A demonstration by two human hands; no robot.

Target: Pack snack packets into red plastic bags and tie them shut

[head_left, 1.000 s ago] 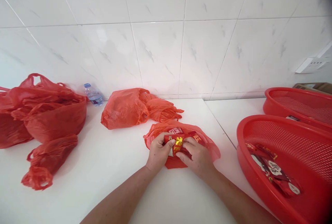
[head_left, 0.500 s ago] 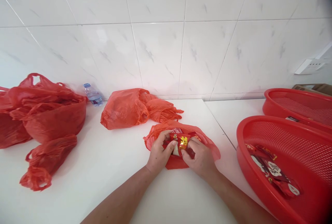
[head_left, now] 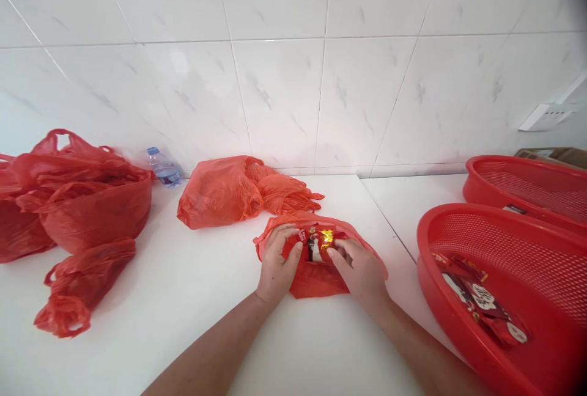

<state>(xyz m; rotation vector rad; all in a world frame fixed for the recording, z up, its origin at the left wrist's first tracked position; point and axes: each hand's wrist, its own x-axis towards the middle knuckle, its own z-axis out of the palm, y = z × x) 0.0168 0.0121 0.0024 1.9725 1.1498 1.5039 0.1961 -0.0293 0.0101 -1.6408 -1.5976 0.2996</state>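
since half a second ago our left hand (head_left: 277, 264) has loosed its grip and spread thumb and fingers off the gold-marked packet (head_left: 326, 236), which lies in the mouth of the slack red bag (head_left: 320, 283) on the table (head_left: 183, 298), so we judge the packet-handling now rests with the other side. our right hand's (head_left: 333, 247) fingertips touch the packet's right part, though we cannot tell whether that grip pinches it. the near basket (head_left: 504, 243) holds a few wrapped packs (head_left: 483, 298), while the bunched red bag (head_left: 220, 194) near the wall (head_left: 279, 96) conceals its contents.
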